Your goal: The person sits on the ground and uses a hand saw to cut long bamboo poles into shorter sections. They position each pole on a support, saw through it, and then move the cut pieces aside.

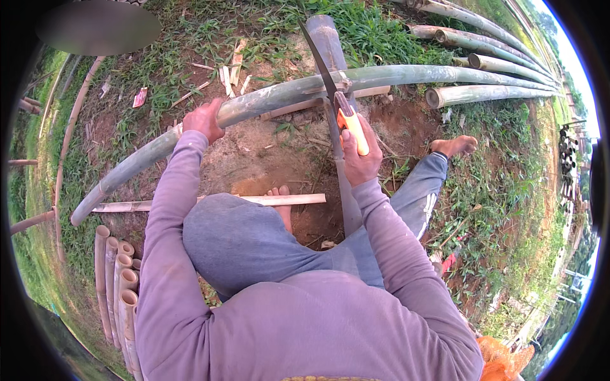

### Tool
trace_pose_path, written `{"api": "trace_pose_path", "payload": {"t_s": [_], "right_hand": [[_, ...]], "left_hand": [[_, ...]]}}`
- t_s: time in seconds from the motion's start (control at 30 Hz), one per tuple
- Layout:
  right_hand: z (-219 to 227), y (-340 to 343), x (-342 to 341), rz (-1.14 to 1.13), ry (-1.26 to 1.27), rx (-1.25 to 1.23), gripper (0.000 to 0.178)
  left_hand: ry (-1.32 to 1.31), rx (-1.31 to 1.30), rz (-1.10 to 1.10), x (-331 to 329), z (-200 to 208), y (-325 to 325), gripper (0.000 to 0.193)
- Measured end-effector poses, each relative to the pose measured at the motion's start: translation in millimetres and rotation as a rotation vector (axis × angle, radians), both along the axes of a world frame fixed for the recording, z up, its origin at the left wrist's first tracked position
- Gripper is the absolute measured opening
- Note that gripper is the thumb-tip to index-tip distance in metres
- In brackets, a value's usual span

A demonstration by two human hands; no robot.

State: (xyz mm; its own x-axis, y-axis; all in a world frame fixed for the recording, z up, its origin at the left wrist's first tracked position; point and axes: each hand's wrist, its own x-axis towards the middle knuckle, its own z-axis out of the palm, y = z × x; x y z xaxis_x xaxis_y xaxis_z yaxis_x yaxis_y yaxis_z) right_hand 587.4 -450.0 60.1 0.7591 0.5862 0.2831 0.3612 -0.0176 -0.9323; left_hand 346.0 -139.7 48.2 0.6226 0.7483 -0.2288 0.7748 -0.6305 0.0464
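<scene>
My left hand (204, 120) is closed around a long green bamboo pole (273, 96) that lies crosswise in front of me. In my right hand (362, 149) is a hand saw (319, 56) with an orange and dark handle. Its dark, slightly curved blade points away from me and crosses the pole, touching or just above it; I cannot tell how deep it sits. Beneath the pole, near the blade, a thick bamboo post (323, 38) runs toward my legs and seems to bear it. My fingers partly hide the saw's handle.
A split bamboo strip (298, 199) lies by my bare foot. Cut bamboo pieces (129, 298) stand bunched at the lower left. Long bamboo poles (467, 95) are laid out at the upper right. Offcuts (237, 62) litter the grass, and an orange net bag (502, 359) sits at the lower right.
</scene>
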Motion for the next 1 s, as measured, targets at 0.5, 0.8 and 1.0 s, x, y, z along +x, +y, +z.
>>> {"api": "trace_pose_path", "payload": {"t_s": [0.5,0.8,1.0], "right_hand": [[11.0,-6.6,-15.6,-0.062,-0.173,-0.114,0.049],[17.3,-131.7,-65.9,0.002,0.013,-0.168,0.06],[0.6,26.2,2.6,-0.069,-0.135,-0.06,0.043]], "left_hand": [[0.016,-0.096,0.003,-6.1,-15.3,12.3,0.074],[0.053,-0.095,0.018,-4.8,-29.2,14.9,0.075],[0.022,-0.077,-0.004,1.0,-30.6,15.2,0.074]]}}
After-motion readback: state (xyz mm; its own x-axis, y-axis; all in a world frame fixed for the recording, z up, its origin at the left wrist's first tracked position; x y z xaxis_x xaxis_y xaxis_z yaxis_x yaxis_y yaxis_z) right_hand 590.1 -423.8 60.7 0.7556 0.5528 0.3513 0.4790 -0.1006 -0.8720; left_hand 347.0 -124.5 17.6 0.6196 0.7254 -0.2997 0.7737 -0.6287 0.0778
